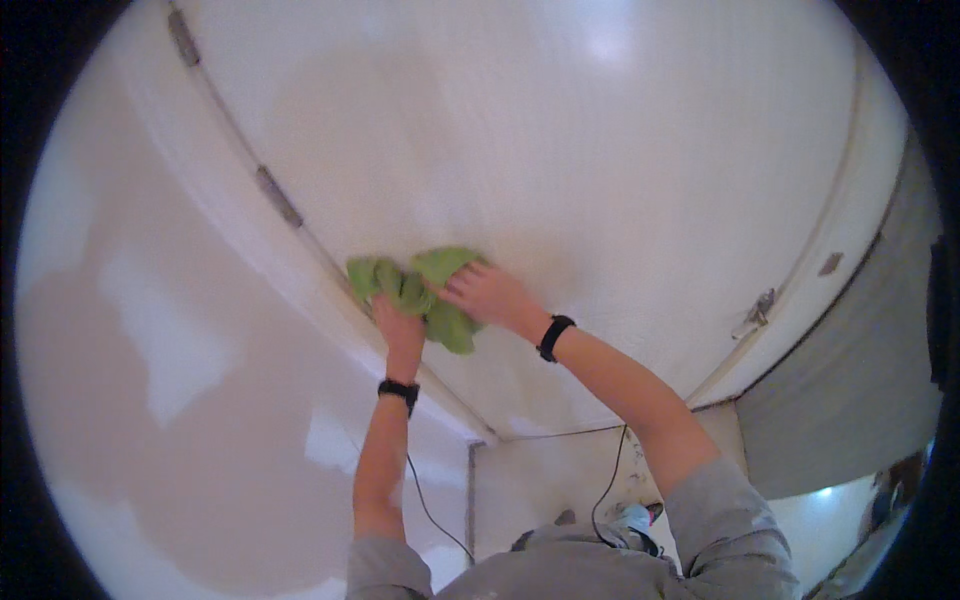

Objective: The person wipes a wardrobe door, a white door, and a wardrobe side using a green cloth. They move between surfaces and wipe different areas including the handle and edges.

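Against a white door point(637, 187), near its hinged left edge, is a bunched green cloth point(450, 326). My left hand point(399, 326) grips the lower left part of it, with the fingers partly hidden in the folds. My right hand point(491, 294) lies over the cloth's right part, its fingertips pressed on the fabric. The two hands are close together, and both wrists wear black bands. Under the fingers, the cloth appears to touch the door face and the edge by the frame.
Metal hinges point(279, 196) line the door's left edge. A lever handle point(754, 315) sticks out at the right, beside a strike plate point(831, 264). A patchy wall point(187, 450) stands at the left, a grey wall point(832, 375) at the right. A dark cable point(616, 469) runs over the floor point(525, 480).
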Demonstrator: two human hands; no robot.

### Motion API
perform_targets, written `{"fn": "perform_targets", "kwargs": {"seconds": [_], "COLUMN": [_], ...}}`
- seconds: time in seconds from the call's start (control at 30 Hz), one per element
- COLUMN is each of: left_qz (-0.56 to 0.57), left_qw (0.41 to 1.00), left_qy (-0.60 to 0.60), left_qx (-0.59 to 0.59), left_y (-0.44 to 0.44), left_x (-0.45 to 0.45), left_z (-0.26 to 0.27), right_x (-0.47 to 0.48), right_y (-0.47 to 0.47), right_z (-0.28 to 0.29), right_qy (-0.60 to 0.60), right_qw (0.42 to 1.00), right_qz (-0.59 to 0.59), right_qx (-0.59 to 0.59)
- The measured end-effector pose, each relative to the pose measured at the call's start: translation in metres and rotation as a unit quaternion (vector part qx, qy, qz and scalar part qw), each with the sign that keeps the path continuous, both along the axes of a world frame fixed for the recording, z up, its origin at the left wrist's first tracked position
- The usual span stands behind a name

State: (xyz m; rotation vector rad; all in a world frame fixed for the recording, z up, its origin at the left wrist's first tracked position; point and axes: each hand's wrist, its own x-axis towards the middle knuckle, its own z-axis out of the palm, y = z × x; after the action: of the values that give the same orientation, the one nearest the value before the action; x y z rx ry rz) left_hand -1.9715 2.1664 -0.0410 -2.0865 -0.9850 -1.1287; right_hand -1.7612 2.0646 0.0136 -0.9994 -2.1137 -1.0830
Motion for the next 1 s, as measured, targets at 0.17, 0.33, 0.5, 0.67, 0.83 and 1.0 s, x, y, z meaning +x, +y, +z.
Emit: {"fn": "perform_targets", "kwargs": {"seconds": [0.17, 0.33, 0.5, 0.67, 0.83, 1.0], "left_qz": [0.003, -0.156, -0.297, -0.365, -0.388, -0.428], "left_qw": [0.989, 0.965, 0.929, 0.907, 0.884, 0.865], "left_qy": [0.073, 0.119, 0.117, 0.036, 0.089, 0.104], "left_qx": [-0.13, -0.176, -0.188, -0.208, -0.246, -0.242], "left_y": [-0.051, -0.078, -0.128, -0.177, -0.213, -0.246], "left_x": [-0.011, -0.031, -0.026, 0.019, 0.071, 0.14], "left_z": [-0.092, -0.106, -0.101, -0.091, -0.065, -0.032], "right_x": [0.013, 0.013, 0.058, 0.127, 0.166, 0.217], "right_y": [-0.026, -0.033, -0.087, -0.182, -0.288, -0.391], "right_z": [-0.058, -0.104, -0.133, -0.131, -0.11, -0.079], "right_qy": [-0.123, -0.037, 0.021, 0.112, 0.2, 0.288], "right_qw": [0.99, 0.986, 0.942, 0.89, 0.867, 0.838], "right_qz": [-0.033, -0.072, -0.104, -0.179, -0.22, -0.253], "right_qx": [-0.06, -0.145, -0.317, -0.404, -0.4, -0.387]}}
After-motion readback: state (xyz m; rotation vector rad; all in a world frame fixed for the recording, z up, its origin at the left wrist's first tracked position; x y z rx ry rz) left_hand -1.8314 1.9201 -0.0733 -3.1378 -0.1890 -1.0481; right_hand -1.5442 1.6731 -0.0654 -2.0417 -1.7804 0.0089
